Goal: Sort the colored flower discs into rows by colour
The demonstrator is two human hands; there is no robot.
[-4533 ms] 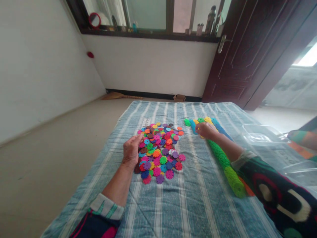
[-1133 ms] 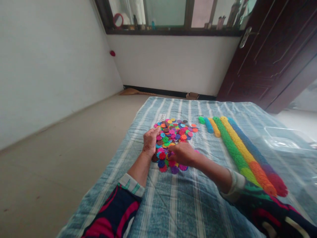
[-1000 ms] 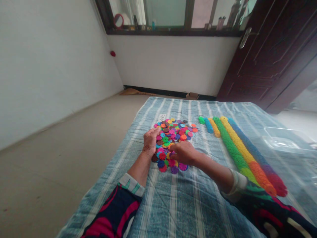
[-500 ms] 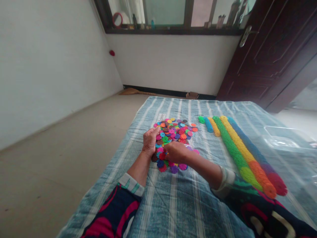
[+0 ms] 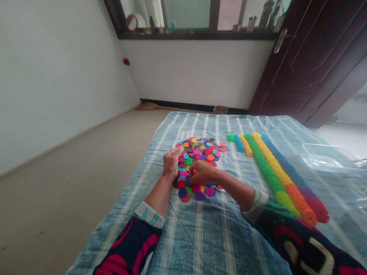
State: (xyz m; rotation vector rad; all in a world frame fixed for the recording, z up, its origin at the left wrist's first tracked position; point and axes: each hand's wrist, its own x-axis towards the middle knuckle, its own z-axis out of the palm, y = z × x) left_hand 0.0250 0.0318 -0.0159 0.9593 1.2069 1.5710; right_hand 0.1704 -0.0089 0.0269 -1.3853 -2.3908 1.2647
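Left hand (image 5: 171, 162) curls at nine o'clock of the disc pile (image 5: 196, 152); right hand (image 5: 201, 172) bends over it. I can't tell what they grip. Pick gently.

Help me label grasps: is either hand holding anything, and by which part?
It cannot be told: the right hand is over the disc pile, the left hand at its left edge; neither grip shows clearly.
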